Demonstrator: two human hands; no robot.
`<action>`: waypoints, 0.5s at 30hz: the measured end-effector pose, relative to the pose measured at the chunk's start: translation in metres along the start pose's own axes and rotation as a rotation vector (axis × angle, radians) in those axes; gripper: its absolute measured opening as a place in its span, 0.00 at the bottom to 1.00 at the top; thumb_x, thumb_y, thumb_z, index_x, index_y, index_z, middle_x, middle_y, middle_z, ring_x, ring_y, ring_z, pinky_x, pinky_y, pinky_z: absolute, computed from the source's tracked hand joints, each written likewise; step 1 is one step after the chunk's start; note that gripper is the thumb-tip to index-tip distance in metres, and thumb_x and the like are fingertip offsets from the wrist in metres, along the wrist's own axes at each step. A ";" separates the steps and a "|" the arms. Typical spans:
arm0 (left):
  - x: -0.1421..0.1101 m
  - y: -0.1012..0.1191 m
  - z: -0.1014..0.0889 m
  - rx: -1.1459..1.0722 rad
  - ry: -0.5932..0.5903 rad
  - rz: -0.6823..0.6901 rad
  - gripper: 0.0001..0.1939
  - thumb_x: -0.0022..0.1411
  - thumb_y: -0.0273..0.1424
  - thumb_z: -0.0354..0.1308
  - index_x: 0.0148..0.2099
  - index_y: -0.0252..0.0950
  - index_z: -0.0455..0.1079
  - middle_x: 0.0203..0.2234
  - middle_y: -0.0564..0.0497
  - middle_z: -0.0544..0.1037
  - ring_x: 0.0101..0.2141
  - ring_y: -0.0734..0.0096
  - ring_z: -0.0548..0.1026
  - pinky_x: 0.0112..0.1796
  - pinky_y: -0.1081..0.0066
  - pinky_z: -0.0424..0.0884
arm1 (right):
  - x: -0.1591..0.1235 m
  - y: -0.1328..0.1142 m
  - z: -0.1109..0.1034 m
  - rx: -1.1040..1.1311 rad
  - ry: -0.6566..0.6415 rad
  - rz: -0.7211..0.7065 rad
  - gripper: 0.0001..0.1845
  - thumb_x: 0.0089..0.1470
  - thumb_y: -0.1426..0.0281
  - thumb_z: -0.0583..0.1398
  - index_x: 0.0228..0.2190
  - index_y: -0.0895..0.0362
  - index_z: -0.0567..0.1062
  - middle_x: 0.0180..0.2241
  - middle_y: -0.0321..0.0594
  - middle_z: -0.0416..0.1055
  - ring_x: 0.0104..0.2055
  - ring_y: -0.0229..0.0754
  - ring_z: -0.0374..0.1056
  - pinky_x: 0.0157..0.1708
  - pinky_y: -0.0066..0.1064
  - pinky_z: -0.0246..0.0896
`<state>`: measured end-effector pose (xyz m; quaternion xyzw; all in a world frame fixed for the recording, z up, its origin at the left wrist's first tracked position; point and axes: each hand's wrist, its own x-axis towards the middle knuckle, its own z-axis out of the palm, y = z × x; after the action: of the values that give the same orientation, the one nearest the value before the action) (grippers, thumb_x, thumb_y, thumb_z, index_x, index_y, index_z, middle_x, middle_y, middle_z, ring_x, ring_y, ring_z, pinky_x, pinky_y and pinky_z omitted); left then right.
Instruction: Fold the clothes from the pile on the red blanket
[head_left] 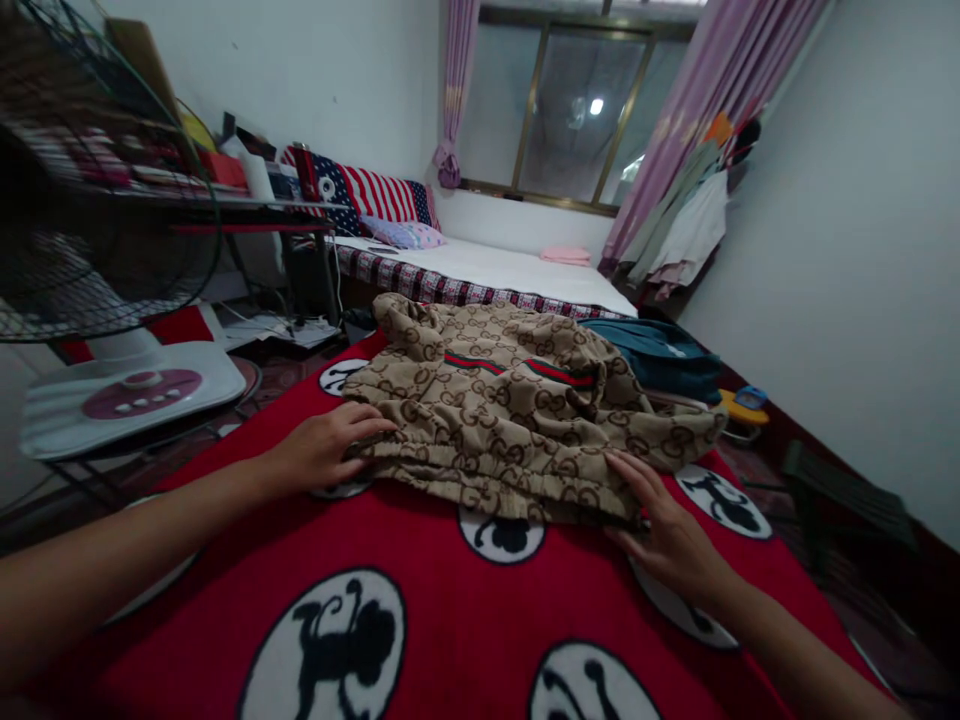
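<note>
A tan patterned garment (517, 410) with a red and green stripe lies crumpled on a red blanket (435, 620) printed with white circles. My left hand (330, 450) rests at the garment's near left corner, its fingers curled onto the hem. At the near right edge, my right hand (664, 535) lies with fingers stretched flat, their tips touching or slipped under the hem.
A teal garment (660, 355) lies behind the tan one. A standing fan (97, 200) is at the left beside a cluttered desk (247, 205). A bed (487, 270) runs to the window. Clothes (690, 225) hang at the right wall.
</note>
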<state>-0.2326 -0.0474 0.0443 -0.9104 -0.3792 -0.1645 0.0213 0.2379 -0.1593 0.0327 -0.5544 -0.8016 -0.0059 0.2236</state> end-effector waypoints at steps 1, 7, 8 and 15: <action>0.002 0.000 0.002 0.006 -0.029 0.000 0.28 0.52 0.22 0.55 0.57 0.40 0.68 0.49 0.45 0.73 0.49 0.60 0.71 0.49 0.66 0.69 | 0.003 0.001 0.006 0.005 0.010 0.008 0.40 0.50 0.75 0.56 0.63 0.50 0.52 0.64 0.44 0.51 0.64 0.48 0.54 0.59 0.42 0.57; 0.021 0.011 -0.041 -0.027 -0.205 -0.068 0.26 0.46 0.17 0.49 0.44 0.38 0.76 0.39 0.48 0.78 0.41 0.63 0.74 0.41 0.70 0.69 | 0.025 0.002 -0.015 0.134 0.139 -0.002 0.28 0.39 0.81 0.50 0.40 0.53 0.78 0.41 0.42 0.75 0.45 0.45 0.72 0.45 0.36 0.68; 0.023 0.017 -0.058 -0.069 -0.218 -0.090 0.25 0.44 0.17 0.48 0.42 0.36 0.77 0.36 0.49 0.79 0.39 0.63 0.75 0.39 0.72 0.69 | 0.027 -0.001 -0.030 0.158 0.195 0.007 0.26 0.38 0.80 0.50 0.37 0.53 0.78 0.39 0.41 0.75 0.43 0.45 0.72 0.44 0.35 0.67; 0.011 0.082 -0.138 -0.332 -0.396 -0.058 0.16 0.41 0.22 0.44 0.28 0.32 0.72 0.21 0.57 0.72 0.24 0.77 0.67 0.27 0.82 0.63 | -0.007 -0.010 -0.101 0.333 0.460 0.289 0.17 0.40 0.74 0.54 0.31 0.51 0.78 0.38 0.40 0.76 0.43 0.48 0.72 0.45 0.37 0.66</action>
<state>-0.2073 -0.1205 0.1853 -0.9046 -0.3696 -0.0434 -0.2078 0.2660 -0.1951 0.1236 -0.6025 -0.6329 0.0319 0.4852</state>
